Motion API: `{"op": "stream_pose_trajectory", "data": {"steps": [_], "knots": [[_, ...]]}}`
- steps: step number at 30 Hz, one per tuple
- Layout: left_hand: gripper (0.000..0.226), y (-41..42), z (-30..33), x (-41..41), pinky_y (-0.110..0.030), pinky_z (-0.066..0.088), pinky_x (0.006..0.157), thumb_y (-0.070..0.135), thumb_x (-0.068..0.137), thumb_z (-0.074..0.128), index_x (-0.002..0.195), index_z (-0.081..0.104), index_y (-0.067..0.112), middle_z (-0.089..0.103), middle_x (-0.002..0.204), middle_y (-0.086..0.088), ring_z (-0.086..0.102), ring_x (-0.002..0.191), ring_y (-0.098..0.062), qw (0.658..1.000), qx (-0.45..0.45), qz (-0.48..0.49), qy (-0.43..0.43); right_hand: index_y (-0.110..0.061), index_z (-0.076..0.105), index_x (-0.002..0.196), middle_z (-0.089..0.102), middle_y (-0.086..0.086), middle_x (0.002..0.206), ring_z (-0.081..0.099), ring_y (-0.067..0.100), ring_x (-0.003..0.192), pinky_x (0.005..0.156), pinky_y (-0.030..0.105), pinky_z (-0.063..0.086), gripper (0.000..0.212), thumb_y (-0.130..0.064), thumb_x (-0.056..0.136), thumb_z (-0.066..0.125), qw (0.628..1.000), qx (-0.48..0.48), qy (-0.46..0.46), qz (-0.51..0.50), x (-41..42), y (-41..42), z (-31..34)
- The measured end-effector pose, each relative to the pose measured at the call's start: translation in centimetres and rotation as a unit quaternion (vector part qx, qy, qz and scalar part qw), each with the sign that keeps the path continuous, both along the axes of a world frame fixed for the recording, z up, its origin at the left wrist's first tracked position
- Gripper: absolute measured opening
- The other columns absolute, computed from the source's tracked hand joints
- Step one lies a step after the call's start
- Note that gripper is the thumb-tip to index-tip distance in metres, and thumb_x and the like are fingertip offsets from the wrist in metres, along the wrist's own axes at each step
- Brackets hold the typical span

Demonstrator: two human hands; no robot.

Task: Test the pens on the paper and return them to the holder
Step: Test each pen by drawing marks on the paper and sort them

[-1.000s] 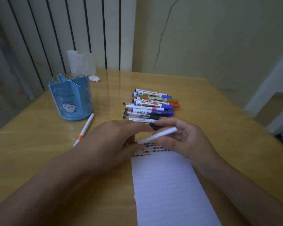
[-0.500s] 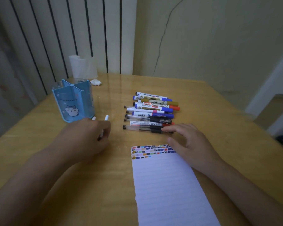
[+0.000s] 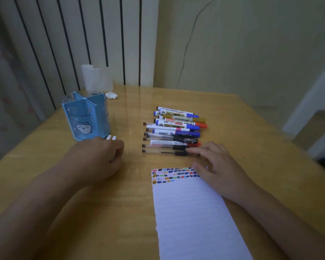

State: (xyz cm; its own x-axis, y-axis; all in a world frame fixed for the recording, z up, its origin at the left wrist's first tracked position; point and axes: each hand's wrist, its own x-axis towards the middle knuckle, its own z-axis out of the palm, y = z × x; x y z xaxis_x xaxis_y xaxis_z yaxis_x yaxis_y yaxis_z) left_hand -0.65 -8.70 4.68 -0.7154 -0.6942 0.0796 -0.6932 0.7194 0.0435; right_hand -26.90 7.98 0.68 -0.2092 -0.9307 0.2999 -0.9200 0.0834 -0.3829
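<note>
The left hand (image 3: 99,158) has carried the white pens (image 3: 111,137) beside the blue holder (image 3: 86,117), fingers curled over them, while the right hand (image 3: 212,162), relaxed and holding nothing, now touches the nearest gel pen (image 3: 165,152) above the paper (image 3: 191,212), probably the next to test

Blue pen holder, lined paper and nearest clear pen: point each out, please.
blue pen holder (image 3: 83,121), head view, front wall above the cat picture
lined paper (image 3: 191,212), head view, blank middle
nearest clear pen (image 3: 158,152), head view, clear barrel
</note>
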Motion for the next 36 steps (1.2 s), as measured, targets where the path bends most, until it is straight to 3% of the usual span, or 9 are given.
{"op": "stream_pose_trajectory", "data": {"steps": [8,16,19,24,28,33,36], "knots": [[0.008,0.0,-0.1,-0.1,-0.029,0.050,0.077,0.036,0.096,0.052,0.096,0.056,0.030,0.061,0.099,0.009,0.057,0.091,-0.013,0.999,-0.032,-0.017,0.026,-0.032,0.066,0.122,0.055,-0.021,0.121,0.040,0.001,0.116,0.093,0.001,0.025,0.028,-0.022,0.096,0.062,1.000,-0.003,0.010,-0.001,0.1,0.2,0.3],[0.040,1.5,-1.3,-2.0,-0.030,0.042,0.094,0.041,0.101,0.042,0.141,0.037,0.040,0.048,0.133,0.009,0.050,0.115,-0.013,0.992,-0.035,-0.067,0.104,-0.029,0.063,0.132,0.055,-0.017,0.119,0.040,0.002,0.113,0.092,0.000,0.024,0.034,-0.020,0.099,0.057,1.000,-0.008,0.015,-0.009,0.1,0.1,0.2],[0.044,2.1,-2.3,-2.5,-0.034,0.042,0.098,0.038,0.103,0.039,0.146,0.037,0.037,0.049,0.141,0.008,0.052,0.118,-0.015,0.985,-0.038,-0.113,0.123,-0.028,0.063,0.134,0.053,-0.015,0.112,0.041,0.003,0.110,0.091,0.000,0.025,0.035,-0.019,0.100,0.056,1.000,-0.010,0.013,-0.007,0.3,0.0,0.2],[0.047,2.3,-2.7,-3.0,-0.029,0.040,0.096,0.039,0.104,0.037,0.150,0.031,0.039,0.046,0.142,0.012,0.046,0.119,-0.012,0.984,-0.042,-0.129,0.114,-0.033,0.069,0.113,0.056,-0.018,0.109,0.042,0.002,0.108,0.088,0.003,0.029,0.024,-0.017,0.096,0.062,1.000,-0.025,0.010,-0.003,0.6,-0.1,0.3],[0.038,2.4,-2.7,-3.2,-0.023,0.041,0.085,0.041,0.103,0.039,0.141,0.045,0.040,0.048,0.131,0.011,0.048,0.115,-0.010,0.985,-0.040,-0.121,0.113,-0.034,0.064,0.102,0.059,-0.023,0.097,0.046,0.000,0.097,0.077,0.012,0.033,0.019,-0.017,0.093,0.066,1.000,-0.018,0.004,-0.005,0.8,-0.3,0.4],[0.023,2.7,-2.8,-3.3,-0.024,0.046,0.077,0.038,0.101,0.046,0.118,0.061,0.036,0.056,0.115,0.012,0.052,0.102,-0.009,0.983,-0.034,-0.127,0.128,-0.034,0.069,0.118,0.063,-0.016,0.101,0.047,0.003,0.098,0.082,0.007,0.033,0.030,-0.018,0.093,0.067,1.000,-0.022,0.007,-0.004,0.8,-0.4,0.2],[0.013,2.9,-2.7,-3.3,-0.018,0.041,0.063,0.034,0.097,0.057,0.106,0.066,0.032,0.057,0.105,0.012,0.053,0.088,-0.007,0.975,-0.033,-0.130,0.176,-0.036,0.070,0.122,0.060,-0.016,0.105,0.045,0.004,0.104,0.083,0.006,0.032,0.029,-0.026,0.094,0.066,1.000,-0.018,0.013,-0.004,0.9,-0.3,0.3]]}}
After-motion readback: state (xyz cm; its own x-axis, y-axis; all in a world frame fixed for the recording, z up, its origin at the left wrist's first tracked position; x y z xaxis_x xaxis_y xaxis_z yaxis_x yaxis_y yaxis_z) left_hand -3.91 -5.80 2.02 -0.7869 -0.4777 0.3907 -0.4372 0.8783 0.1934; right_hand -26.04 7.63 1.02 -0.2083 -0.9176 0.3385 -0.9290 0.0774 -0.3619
